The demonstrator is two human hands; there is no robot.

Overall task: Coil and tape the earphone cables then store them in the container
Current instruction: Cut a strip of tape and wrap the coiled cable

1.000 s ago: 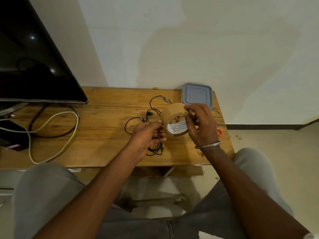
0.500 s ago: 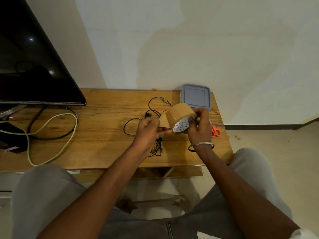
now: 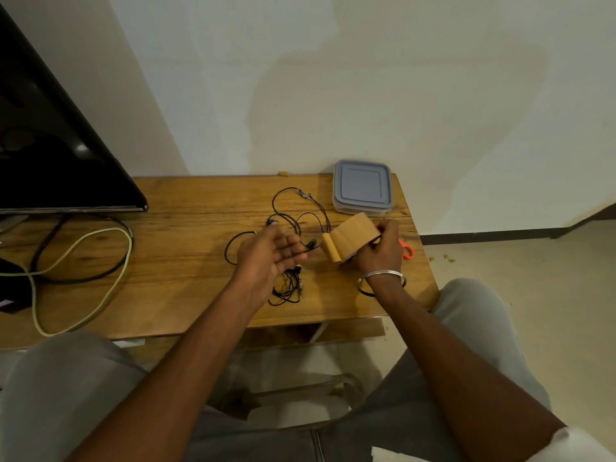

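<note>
My right hand (image 3: 378, 253) has its grip closed around the brown tape roll (image 3: 350, 236), holding it near the right end of the desk (image 3: 186, 261), with a short free flap of tape sticking out on the roll's left side. The desk's right edge is close beside that hand, and an orange scissors handle (image 3: 407, 252) shows just past my knuckles. At the far right corner, against the wall, sits the grey lidded container (image 3: 362, 186), closed, a little way beyond the roll. My left hand (image 3: 270, 258) hovers palm up with fingers spread loosely, its grip wide and holding nothing, right over the black earphone cables (image 3: 293, 228), which lie uncoiled in loose loops on the middle of the desk, a tangled bunch of them near the front edge below my palm. Left of the cables there is bare wood, open room up to the pale cord (image 3: 100, 258) and a black cord looped under the dark screen (image 3: 50, 145) at the far left. Both forearms reach in from my knees.
</note>
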